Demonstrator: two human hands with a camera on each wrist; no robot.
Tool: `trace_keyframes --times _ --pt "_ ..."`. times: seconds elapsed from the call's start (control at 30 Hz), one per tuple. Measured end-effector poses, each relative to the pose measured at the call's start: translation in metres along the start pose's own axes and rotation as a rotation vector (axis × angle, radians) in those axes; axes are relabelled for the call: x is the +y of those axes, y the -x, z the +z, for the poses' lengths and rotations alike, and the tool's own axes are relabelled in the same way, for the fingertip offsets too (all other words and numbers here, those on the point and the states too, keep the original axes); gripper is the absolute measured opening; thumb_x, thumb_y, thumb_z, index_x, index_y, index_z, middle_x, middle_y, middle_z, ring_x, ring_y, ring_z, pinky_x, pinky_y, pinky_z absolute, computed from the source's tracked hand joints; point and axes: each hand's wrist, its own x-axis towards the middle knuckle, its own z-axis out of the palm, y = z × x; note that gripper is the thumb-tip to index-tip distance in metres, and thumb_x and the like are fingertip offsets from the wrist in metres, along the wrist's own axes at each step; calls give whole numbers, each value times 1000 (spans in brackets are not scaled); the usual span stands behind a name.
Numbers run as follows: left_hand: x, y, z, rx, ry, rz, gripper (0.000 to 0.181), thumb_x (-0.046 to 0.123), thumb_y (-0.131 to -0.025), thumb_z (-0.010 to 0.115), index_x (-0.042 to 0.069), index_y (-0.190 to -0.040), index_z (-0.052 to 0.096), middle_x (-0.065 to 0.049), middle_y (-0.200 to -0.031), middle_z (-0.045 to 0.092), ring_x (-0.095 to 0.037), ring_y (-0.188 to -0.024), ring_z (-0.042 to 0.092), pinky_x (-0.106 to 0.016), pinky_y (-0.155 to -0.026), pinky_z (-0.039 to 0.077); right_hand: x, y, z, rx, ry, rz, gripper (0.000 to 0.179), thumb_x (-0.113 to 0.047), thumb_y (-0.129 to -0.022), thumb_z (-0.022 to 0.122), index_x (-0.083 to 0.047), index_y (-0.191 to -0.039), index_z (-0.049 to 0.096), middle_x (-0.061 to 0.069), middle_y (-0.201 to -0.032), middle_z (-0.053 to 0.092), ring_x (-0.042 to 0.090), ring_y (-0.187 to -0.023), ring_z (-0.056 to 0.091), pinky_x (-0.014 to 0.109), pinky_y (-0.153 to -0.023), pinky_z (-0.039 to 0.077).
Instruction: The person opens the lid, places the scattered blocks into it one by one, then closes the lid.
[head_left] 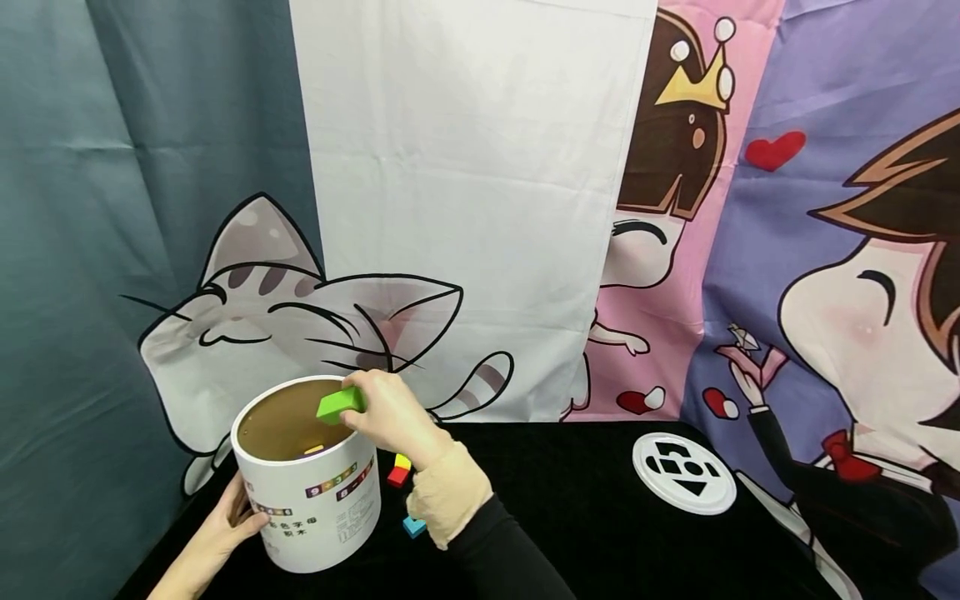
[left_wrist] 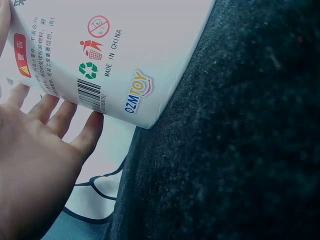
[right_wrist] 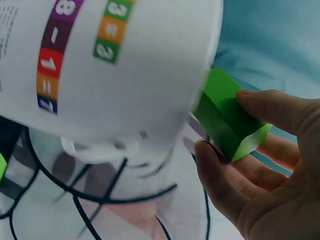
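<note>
A white bucket [head_left: 322,517] with printed labels stands upright on the black cloth. My left hand [head_left: 217,531] holds it by the lower left side, thumb toward the front; in the left wrist view the fingers [left_wrist: 62,118] lie along its printed wall. My right hand [head_left: 397,412] pinches a bright green block [head_left: 339,406] between thumb and fingers over the bucket's right rim. The right wrist view shows the same green block [right_wrist: 227,112] beside the rim, a long piece with flat faces. Inside the bucket, a few small coloured pieces [head_left: 313,450] show; the rest is hidden by its wall.
A red block [head_left: 398,477], a yellow block [head_left: 402,461] and a blue block [head_left: 414,527] lie on the cloth right of the bucket. Farther right lies a white round lid [head_left: 684,473] with shaped cutouts. A printed curtain [head_left: 480,208] hangs behind the table.
</note>
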Motion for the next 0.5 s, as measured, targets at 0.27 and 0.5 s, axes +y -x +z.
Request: trace_keyframes --times 0.27,0.5 --pt "2 0 -3 -2 -2 -13 86 12 -102 53 6 -154 -15 -31 -156 -8 21 -118 20 -4 -86 29 -21 -23 32 -78 47 21 34 -24 -88 75 -15 -119 67 -9 -99 64 0 -80 52 11 -70 39" --pt "3 0 0 -12 -1 -61 86 15 -103 53 6 -154 -16 -29 -157 -10 -7 -140 6 -4 -86 29 -27 -35 57 -100 108 89 27 -29 -85 77 -22 -110 69 -13 -89 62 0 -74 51 14 -65 39"
